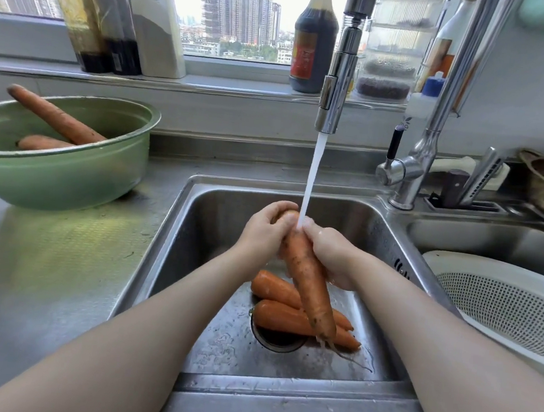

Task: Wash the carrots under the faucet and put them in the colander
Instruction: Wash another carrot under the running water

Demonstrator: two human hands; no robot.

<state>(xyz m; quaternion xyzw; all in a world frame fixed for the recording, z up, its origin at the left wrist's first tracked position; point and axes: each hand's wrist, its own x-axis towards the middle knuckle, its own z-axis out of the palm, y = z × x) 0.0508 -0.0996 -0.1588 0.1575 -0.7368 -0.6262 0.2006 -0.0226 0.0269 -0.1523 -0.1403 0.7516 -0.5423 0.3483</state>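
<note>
**A:** Which step is in hand?

**B:** The rinse, I'd say. The left grip (266, 227) is curled round the thick top of the held carrot (307, 276). The right grip (329, 255) wraps it just below that, fingers closed on the root. The water stream (312, 176) from the faucet (335, 88) lands right between the two grips.

**A:** And how does the carrot look?

**B:** It is long and tapered, slanting down and away from the grips toward the person. Its skin is wet, with dark smudges and flecks of soil along the lower half and thin root hairs dripping at the tip. I judge it only half clean.

**A:** So what does the next move call for?

**B:** Probably rubbing further down toward the tip while turning it under the water. Then it gets carried to the colander (459, 259), which sits out beyond the right grip. A wet root is likely slippery, so a firm hold would help.

**A:** What about the rest?

**B:** The sink carrots (282, 319) lie side by side directly beneath the grips, over the drain. The bowl carrots (55, 117) wait in the green bowl (65, 177) on the worktop (56, 267), well off past the left grip. I can see nothing in the visible part of the colander.
</note>
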